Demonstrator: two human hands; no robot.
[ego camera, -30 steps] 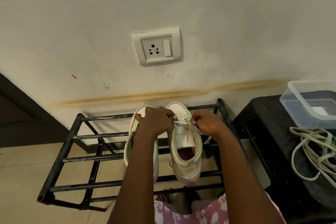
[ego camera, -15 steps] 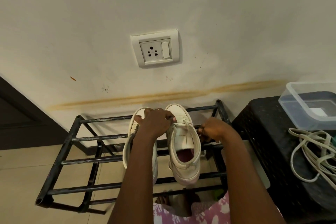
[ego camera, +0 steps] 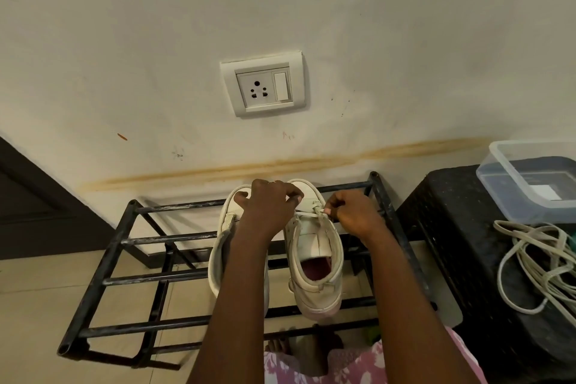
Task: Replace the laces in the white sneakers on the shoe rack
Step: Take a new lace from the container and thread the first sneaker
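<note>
Two white sneakers stand side by side on the black metal shoe rack point(ego camera: 146, 240), toes toward the wall. The right sneaker point(ego camera: 316, 262) shows its tongue and red insole. My left forearm largely covers the left sneaker point(ego camera: 223, 246). My left hand point(ego camera: 268, 203) lies curled over the toe area between the two shoes, fingertips at the right sneaker's toe; what it grips is hidden. My right hand point(ego camera: 352, 210) pinches a white lace point(ego camera: 314, 212) at the lowest eyelets of the right sneaker.
A wall socket point(ego camera: 263, 87) sits above the rack. To the right stands a black stool point(ego camera: 467, 246) holding a clear plastic box point(ego camera: 533, 178) and a bundle of pale laces or cord point(ego camera: 536, 271). A dark door frame point(ego camera: 37, 196) is at the left. My foot shows below the rack.
My right hand drew out to the right of the shoe half a second ago and has come back to the lace at the eyelets. My left hand stayed on the toe area.
</note>
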